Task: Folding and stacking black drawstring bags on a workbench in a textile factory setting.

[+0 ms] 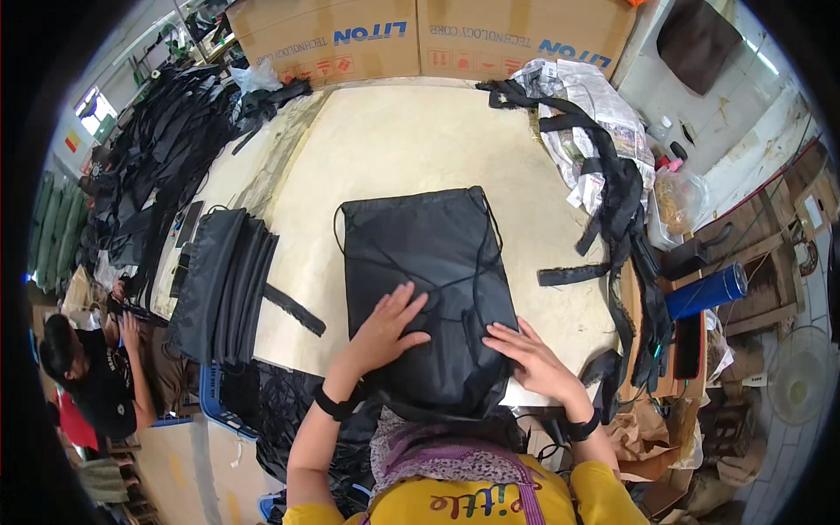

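Observation:
A black drawstring bag (411,236) lies flat on the pale table before me, its cords looping out at both upper corners and crossing over its front. My left hand (389,328) rests on the left part of the bag, palm down with its fingers spread. On the bag's right edge lies my right hand (532,357), fingers stretched out and flat against the fabric. Neither hand grips anything. The bag's lower end hangs at the table's near edge, close to my body.
A folded stack of black bags (219,289) sits at the left. Black fabric strips (157,149) heap at the far left; more strips (617,188) trail over newspaper (591,96) at the right. Cardboard boxes (324,39) line the back. A blue tumbler (709,291) lies right; a co-worker (96,376) is left.

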Available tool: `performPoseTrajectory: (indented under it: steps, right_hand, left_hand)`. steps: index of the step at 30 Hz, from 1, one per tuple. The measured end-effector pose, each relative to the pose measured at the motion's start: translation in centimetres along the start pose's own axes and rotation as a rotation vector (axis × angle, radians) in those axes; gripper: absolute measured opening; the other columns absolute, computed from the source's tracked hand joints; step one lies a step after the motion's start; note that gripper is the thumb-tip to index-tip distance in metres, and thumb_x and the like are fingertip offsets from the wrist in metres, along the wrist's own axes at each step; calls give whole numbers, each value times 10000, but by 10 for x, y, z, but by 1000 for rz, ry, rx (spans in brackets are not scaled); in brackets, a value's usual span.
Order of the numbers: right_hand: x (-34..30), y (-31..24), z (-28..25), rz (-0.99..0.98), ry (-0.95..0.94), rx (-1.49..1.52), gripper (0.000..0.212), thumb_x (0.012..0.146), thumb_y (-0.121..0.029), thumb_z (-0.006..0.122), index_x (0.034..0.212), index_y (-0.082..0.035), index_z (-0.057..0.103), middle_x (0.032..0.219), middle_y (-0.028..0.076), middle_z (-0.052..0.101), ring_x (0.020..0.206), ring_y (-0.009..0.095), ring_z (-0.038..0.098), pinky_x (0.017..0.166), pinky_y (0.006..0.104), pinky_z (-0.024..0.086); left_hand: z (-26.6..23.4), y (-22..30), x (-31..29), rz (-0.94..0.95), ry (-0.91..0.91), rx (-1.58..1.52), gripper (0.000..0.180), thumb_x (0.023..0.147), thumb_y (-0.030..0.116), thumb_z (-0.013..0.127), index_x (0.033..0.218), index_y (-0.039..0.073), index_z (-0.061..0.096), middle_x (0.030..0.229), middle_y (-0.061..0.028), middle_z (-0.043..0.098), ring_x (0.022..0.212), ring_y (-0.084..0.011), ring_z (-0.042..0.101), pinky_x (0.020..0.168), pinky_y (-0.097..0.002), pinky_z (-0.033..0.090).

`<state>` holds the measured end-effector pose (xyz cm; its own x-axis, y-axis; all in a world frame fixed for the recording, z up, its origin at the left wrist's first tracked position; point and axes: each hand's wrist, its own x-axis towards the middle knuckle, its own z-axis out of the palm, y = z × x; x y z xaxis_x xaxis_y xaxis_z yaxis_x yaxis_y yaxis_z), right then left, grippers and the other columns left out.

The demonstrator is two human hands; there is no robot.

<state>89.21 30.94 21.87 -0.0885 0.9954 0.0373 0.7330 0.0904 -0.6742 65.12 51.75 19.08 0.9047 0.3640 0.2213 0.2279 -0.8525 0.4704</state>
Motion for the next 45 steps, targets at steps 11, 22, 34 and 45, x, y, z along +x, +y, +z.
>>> performPoseTrajectory:
  steps: [11, 22, 34, 45]
  right_hand:
    - [33, 29, -22, 80, 223, 41, 504, 817, 87, 529, 1274, -117, 586, 1345, 129, 551, 1295, 373, 457, 1138, 442, 306]
    - [111, 27, 32, -159, 35, -138, 535, 937, -206, 571, 1362, 82, 419, 1442, 281, 387, 1379, 370, 341, 1158, 423, 250]
    - [16, 26, -28, -131, -33, 73, 582, 726, 138, 519, 1243, -113, 612, 1381, 122, 522, 1286, 337, 477, 1147, 468, 299]
    - [-2, 10, 1, 33, 11, 19, 617, 620, 39, 736, 1193, -162, 629, 1293, 57, 547, 1284, 262, 456, 1179, 521, 200]
  left_hand:
    - [-47, 6, -47, -328, 184, -148, 406, 941, 13, 496, 1345, 48, 501, 1419, -192, 462, 1296, -375, 448, 1082, -429, 362]
    - [13, -31, 25, -108, 11, 32, 651, 932, 294, 612, 1447, 7, 335, 1502, -259, 303, 1399, -412, 282, 1138, -474, 256]
    - [-71, 19, -75, -358, -155, -136, 664, 683, -175, 460, 1299, 56, 552, 1441, -153, 453, 1358, -369, 377, 1149, -449, 276]
    - [-52, -1, -46, -402, 206, -303, 404, 882, -9, 541, 1282, 38, 559, 1415, -180, 468, 1334, -391, 398, 1083, -450, 353]
